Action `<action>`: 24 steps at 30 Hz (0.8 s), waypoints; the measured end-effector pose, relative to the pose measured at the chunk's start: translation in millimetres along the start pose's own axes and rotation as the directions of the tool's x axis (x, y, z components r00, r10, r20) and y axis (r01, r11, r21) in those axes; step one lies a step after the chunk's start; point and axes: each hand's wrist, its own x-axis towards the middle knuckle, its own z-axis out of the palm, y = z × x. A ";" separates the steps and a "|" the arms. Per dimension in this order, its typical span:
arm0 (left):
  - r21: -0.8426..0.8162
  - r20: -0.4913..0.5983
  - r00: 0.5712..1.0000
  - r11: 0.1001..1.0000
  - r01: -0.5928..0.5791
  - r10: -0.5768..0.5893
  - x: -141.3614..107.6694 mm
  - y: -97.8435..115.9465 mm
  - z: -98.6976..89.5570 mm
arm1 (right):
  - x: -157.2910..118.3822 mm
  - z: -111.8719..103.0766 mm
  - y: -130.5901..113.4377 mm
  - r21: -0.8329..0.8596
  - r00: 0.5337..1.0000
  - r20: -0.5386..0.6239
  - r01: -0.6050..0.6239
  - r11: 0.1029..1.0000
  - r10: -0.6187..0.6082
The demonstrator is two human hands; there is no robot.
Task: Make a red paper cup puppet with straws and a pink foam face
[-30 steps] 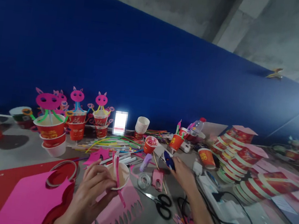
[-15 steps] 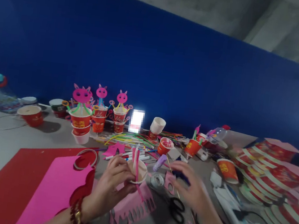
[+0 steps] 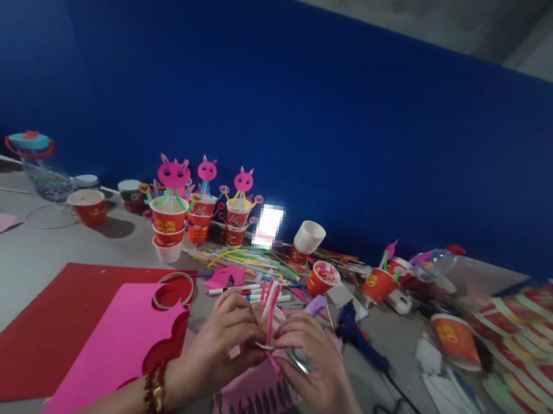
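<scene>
Gripping a paper cup (image 3: 256, 312) at its left side, the left hand (image 3: 230, 336) has its fingers curled over the rim and thumb below; its knuckles hide much of the cup's outside wall. A pink strip (image 3: 271, 314) stands up from the cup's mouth, and a pink end shows below the near rim, beside the right thumb. The right hand (image 3: 312, 362) bends in at the cup's right side, fingertips close to that strip; whether it pinches the strip, the rim or both, I cannot tell. The cup is between the two hands, above a fringed pink sheet (image 3: 266, 394) that the wrists and fingers partly cover. Only a shiny edge of a round object (image 3: 300, 360) peeps out under the right fingers.

Right of that hand lies a blue glue gun (image 3: 363, 340), its cable running off the bottom edge. Farther right, stacked cups (image 3: 531, 346) smear into blur and are cut by the frame. Behind the hands, markers (image 3: 246, 289) are half covered, and a glowing panel (image 3: 269, 226) is pixelated beyond reading. A red sheet (image 3: 13, 336) sits partly under a pink sheet (image 3: 109, 334), which is cropped below.
</scene>
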 end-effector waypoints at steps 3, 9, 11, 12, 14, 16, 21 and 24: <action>0.030 0.014 1.000 1.000 0.001 -0.001 -0.1 2.9 1.4 | -2.4 2.1 0.3 -0.002 0.999 -0.037 -0.021 1.000 0.021; 0.071 0.012 1.000 0.997 -0.021 0.020 2.5 10.6 -0.6 | -5.2 2.6 4.3 0.037 1.000 -0.025 -0.018 0.999 0.019; 0.085 0.013 1.000 0.996 -0.024 0.023 2.3 11.2 -1.9 | -5.5 3.4 5.0 0.049 1.000 -0.025 -0.010 0.999 0.011; 0.092 0.016 1.000 0.995 -0.028 0.026 1.9 11.2 -2.4 | -5.7 3.8 5.0 0.050 1.000 -0.029 -0.009 0.999 0.010; 0.109 0.027 0.999 0.993 -0.035 0.033 1.1 10.7 -2.9 | -5.8 4.5 4.4 0.048 0.999 -0.033 -0.009 0.999 0.010; 0.118 0.038 0.999 0.992 -0.042 0.037 0.4 10.1 -2.7 | -5.9 4.7 3.9 0.048 1.000 -0.030 -0.009 0.999 0.010; 0.116 0.020 0.999 0.992 -0.051 0.049 0.0 9.9 -1.6 | -4.9 3.9 4.0 0.068 1.000 -0.028 0.001 0.998 0.001; 0.119 0.017 0.999 0.992 -0.042 0.041 -1.1 9.4 -0.8 | -3.9 3.7 3.7 0.070 1.000 -0.028 -0.002 0.998 0.004</action>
